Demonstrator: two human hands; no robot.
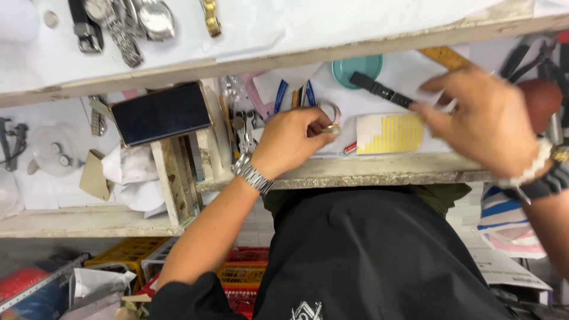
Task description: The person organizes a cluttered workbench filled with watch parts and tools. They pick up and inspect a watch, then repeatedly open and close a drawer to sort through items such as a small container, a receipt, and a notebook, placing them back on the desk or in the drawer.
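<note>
Left hand (291, 141) clenched around a small watch case (332, 128) over the bench (379, 169), near its front edge. Right hand (483, 121) pinching the right end of a black strap (379, 89), held just above a yellow-striped card (391, 133). Further left, a dark phone (161, 112); beyond, a teal dish (357, 68).

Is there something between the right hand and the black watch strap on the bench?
Nothing visible. The right hand pinches one end of the black watch strap with its fingers. The rest of the strap lies uncovered on white paper.
</note>
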